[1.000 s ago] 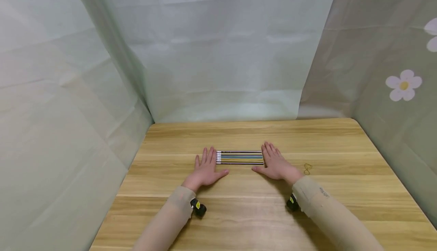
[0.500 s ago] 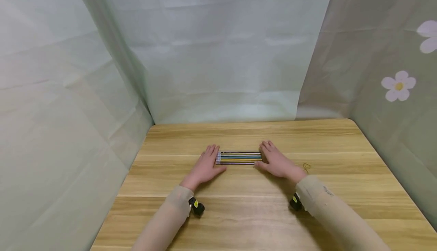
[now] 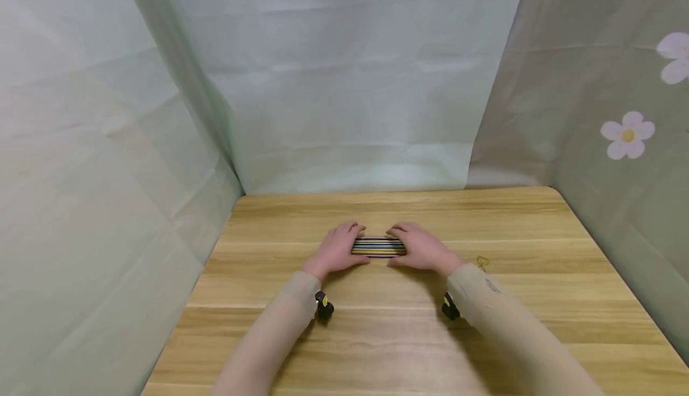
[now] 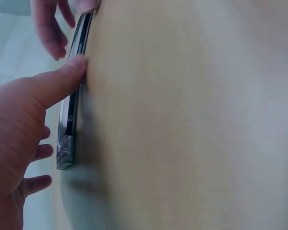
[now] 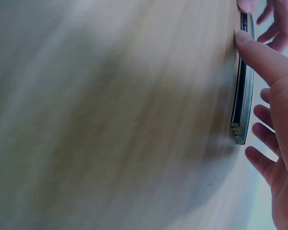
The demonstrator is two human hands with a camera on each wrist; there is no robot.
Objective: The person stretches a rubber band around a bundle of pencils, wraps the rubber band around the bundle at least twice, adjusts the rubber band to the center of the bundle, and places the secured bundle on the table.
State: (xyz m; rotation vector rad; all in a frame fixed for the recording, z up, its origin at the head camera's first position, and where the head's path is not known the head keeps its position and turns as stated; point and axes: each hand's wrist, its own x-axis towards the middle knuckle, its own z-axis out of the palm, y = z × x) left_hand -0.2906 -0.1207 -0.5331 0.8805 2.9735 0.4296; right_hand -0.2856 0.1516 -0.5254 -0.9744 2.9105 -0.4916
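A flat row of several striped pencils [image 3: 378, 247] lies crosswise in the middle of the table, between both hands. My left hand [image 3: 336, 250] grips the left part, thumb along the near side and fingers curled over the far side. From the right, my right hand [image 3: 423, 250] grips it the same way. In the left wrist view, the left thumb [image 4: 62, 79] presses the near edge of the pencils [image 4: 68, 115], and their silvery ends stick out past the hand. In the right wrist view, the right thumb [image 5: 252, 48] touches the dark outer pencil [image 5: 239, 91].
Thin yellowish rubber bands [image 3: 482, 262] lie on the wooden table [image 3: 377, 342], right of the right hand. Pale cloth [image 3: 344, 85] hangs behind the table and along both sides. Each wrist carries a small black camera [image 3: 324, 307].
Both hands have moved inward from the pencils' ends, and their straight fingers have curled around the row. Less of the pencils shows between the hands; the white ends are now covered in the head view.
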